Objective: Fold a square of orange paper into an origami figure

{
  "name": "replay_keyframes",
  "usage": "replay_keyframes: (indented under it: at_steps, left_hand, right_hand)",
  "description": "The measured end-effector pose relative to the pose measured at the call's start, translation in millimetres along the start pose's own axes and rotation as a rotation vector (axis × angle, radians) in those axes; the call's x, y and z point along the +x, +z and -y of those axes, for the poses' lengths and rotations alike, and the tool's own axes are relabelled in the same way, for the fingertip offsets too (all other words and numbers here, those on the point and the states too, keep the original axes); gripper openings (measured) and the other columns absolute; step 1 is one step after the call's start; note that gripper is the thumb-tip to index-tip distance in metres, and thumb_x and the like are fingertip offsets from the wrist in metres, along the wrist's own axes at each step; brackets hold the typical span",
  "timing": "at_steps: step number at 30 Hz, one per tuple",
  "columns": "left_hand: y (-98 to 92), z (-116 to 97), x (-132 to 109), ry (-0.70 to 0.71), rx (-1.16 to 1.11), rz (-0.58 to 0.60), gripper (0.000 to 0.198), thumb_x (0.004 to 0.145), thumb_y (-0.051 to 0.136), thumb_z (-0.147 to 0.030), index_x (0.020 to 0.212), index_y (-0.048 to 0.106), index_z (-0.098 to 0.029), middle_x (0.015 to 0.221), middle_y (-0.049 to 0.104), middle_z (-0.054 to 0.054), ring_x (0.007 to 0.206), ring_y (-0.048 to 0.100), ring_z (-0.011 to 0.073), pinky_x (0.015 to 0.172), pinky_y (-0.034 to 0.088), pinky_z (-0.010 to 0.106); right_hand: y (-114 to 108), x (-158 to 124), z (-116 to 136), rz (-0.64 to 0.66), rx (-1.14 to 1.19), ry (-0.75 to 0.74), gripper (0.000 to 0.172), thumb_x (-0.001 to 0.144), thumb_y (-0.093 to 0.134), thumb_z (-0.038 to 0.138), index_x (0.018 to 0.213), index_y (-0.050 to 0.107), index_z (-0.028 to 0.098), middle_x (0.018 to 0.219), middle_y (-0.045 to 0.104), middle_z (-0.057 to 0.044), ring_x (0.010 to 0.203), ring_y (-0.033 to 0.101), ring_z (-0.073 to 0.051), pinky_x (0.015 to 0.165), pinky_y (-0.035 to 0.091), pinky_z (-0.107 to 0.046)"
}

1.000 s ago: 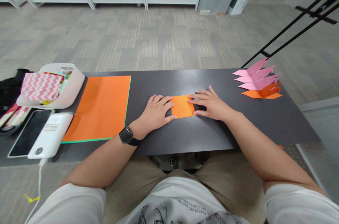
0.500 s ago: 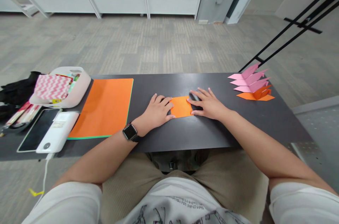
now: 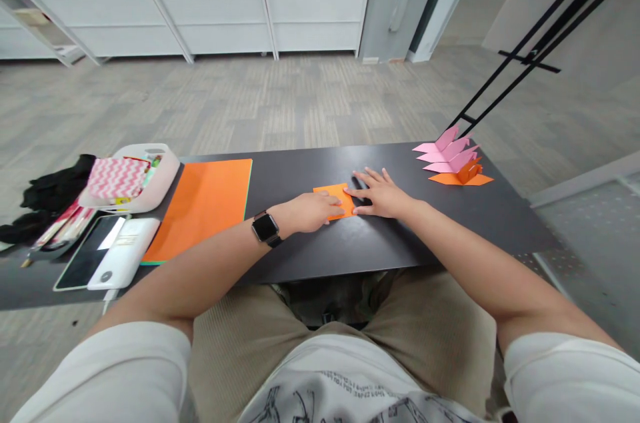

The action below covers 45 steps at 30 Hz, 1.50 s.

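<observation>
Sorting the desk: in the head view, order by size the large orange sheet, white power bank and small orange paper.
1. large orange sheet
2. white power bank
3. small orange paper, partly covered, so the last two are unsure.

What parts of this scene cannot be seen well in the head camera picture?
Small orange paper: head view, the left hand and right hand cover parts of it, so its folds are unclear.
White tray: head view, contents too small, partly under a zigzag pouch.
Table: left end cut off by the picture edge.

White printed T-shirt, khaki trousers, black smartwatch.
</observation>
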<state>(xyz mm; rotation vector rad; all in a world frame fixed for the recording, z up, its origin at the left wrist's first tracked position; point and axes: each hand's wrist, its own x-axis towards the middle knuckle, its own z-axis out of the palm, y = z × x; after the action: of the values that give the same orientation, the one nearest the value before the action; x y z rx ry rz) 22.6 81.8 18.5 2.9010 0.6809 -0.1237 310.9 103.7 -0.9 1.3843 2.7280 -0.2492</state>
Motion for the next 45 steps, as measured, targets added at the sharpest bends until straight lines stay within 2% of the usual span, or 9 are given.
replay_keyframes:
  at_steps: [2, 5, 7, 11, 17, 27, 38, 41, 45]
  left_hand:
    - [-3.6, -10, -1, -0.010, 0.018, -0.014, 0.047, 0.108, 0.058, -0.029, 0.155, 0.060, -0.026, 0.145, 0.068, 0.012, 0.131, 0.062, 0.0297, 0.106, 0.052, 0.041]
    - [-4.4, -27, -2, -0.059, 0.052, -0.040, 0.060, 0.109, 0.053, -0.059, 0.161, 0.056, -0.029, 0.140, 0.067, 0.015, 0.122, 0.061, 0.0341, 0.101, 0.052, 0.045]
    - [-0.5, -36, -2, -0.106, 0.065, -0.053, 0.069, 0.106, 0.049, -0.071, 0.160, 0.058, -0.029, 0.137, 0.066, 0.016, 0.117, 0.059, 0.0354, 0.101, 0.050, 0.047]
    - [10.5, -48, -1, -0.178, 0.044, -0.135, 0.079, 0.102, 0.044, -0.082, 0.158, 0.060, -0.029, 0.135, 0.064, 0.016, 0.113, 0.055, 0.0347, 0.105, 0.045, 0.049]
    - [15.8, -55, 1, -0.233, -0.002, -0.188, 0.078, 0.100, 0.048, -0.083, 0.156, 0.062, -0.031, 0.135, 0.063, 0.014, 0.116, 0.052, 0.0350, 0.110, 0.040, 0.052]
    - [19.4, -53, 1, -0.237, -0.026, -0.189, 0.083, 0.097, 0.051, -0.086, 0.160, 0.059, -0.032, 0.144, 0.060, 0.015, 0.122, 0.051, 0.0359, 0.113, 0.038, 0.052]
    - [22.8, -53, 1, -0.244, -0.037, -0.203, 0.088, 0.090, 0.055, -0.091, 0.157, 0.062, -0.035, 0.136, 0.061, 0.014, 0.117, 0.051, 0.0355, 0.112, 0.039, 0.052]
    - [24.3, -52, 1, -0.245, -0.049, -0.219, 0.089, 0.090, 0.054, -0.092, 0.158, 0.061, -0.035, 0.137, 0.061, 0.014, 0.119, 0.050, 0.0358, 0.113, 0.039, 0.052]
    - [22.7, -52, 1, -0.243, -0.065, -0.210, 0.090, 0.089, 0.057, -0.092, 0.158, 0.062, -0.035, 0.137, 0.061, 0.015, 0.120, 0.049, 0.0366, 0.113, 0.040, 0.053]
  right_hand:
    - [-2, 0, -5, 0.024, 0.040, 0.000, 0.079, 0.092, 0.075, 0.070, 0.163, 0.052, 0.046, 0.184, 0.025, -0.009, 0.168, 0.016, -0.050, 0.127, 0.013, -0.085]
    - [-4, -1, -17, 0.037, 0.146, 0.002, 0.099, 0.084, 0.081, 0.070, 0.171, 0.041, 0.042, 0.184, 0.023, -0.011, 0.169, 0.015, -0.050, 0.128, 0.015, -0.082]
    - [-4, -1, -21, -0.045, 0.204, 0.033, 0.097, 0.090, 0.076, 0.067, 0.174, 0.036, 0.037, 0.183, 0.026, -0.013, 0.169, 0.018, -0.046, 0.130, 0.015, -0.078]
    - [1, 2, -13, -0.213, 0.207, 0.084, 0.080, 0.097, 0.068, 0.059, 0.170, 0.044, 0.033, 0.180, 0.036, -0.012, 0.169, 0.023, -0.042, 0.133, 0.012, -0.075]
    - [11, 11, 1, -0.211, 0.145, 0.100, 0.083, 0.093, 0.074, 0.058, 0.168, 0.048, 0.032, 0.179, 0.036, -0.012, 0.169, 0.021, -0.044, 0.132, 0.009, -0.078]
    - [21, 4, 7, -0.214, 0.165, 0.137, 0.096, 0.093, 0.069, 0.065, 0.174, 0.033, 0.029, 0.181, 0.030, -0.015, 0.169, 0.017, -0.046, 0.131, 0.011, -0.079]
    - [24, 6, 8, -0.314, 0.109, 0.255, 0.085, 0.098, 0.063, 0.062, 0.171, 0.038, 0.025, 0.177, 0.037, -0.017, 0.167, 0.025, -0.045, 0.131, 0.017, -0.077]
    - [23, 7, 11, -0.295, 0.107, 0.230, 0.085, 0.098, 0.062, 0.061, 0.171, 0.038, 0.026, 0.178, 0.037, -0.016, 0.168, 0.023, -0.044, 0.132, 0.014, -0.077]
    - [24, 10, 14, -0.294, 0.119, 0.283, 0.084, 0.098, 0.062, 0.061, 0.170, 0.040, 0.024, 0.178, 0.036, -0.017, 0.167, 0.023, -0.044, 0.131, 0.014, -0.078]
